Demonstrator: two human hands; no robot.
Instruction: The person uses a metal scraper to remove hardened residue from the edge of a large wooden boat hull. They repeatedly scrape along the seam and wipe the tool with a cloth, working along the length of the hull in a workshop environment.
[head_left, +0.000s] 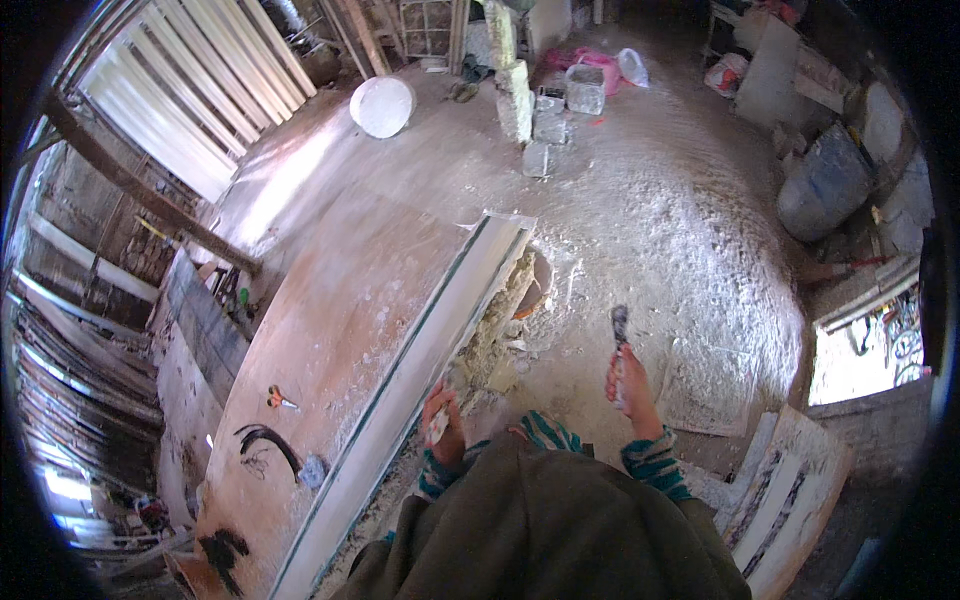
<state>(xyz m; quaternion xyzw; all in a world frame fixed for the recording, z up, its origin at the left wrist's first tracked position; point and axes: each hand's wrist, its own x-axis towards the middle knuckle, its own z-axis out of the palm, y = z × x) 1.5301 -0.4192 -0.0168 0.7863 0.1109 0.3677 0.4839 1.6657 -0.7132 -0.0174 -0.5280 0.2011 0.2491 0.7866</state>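
Note:
My right hand [634, 392] is closed round the pale handle of a short tool [620, 324]. Its dark, white-smeared head points up and away from me; whether this is a brush or a spatula I cannot tell. Close to the long mould, my left hand [443, 425] is closed on a small pale piece [437, 428], too small to name. The long white mould [425, 345], with dark green lines along its edges, runs diagonally over the wooden table [330, 320]. Rough plaster crumbs [490, 345] lie along its right side.
Orange-handled scissors [279, 398] and a curved black strip [272, 437] lie on the table. An orange-rimmed bowl [537, 288] stands by the mould's far end. Farther off are a white bucket [383, 106], a post [513, 95] and several crusted containers [585, 90]. Slatted panels [775, 510] stand at right.

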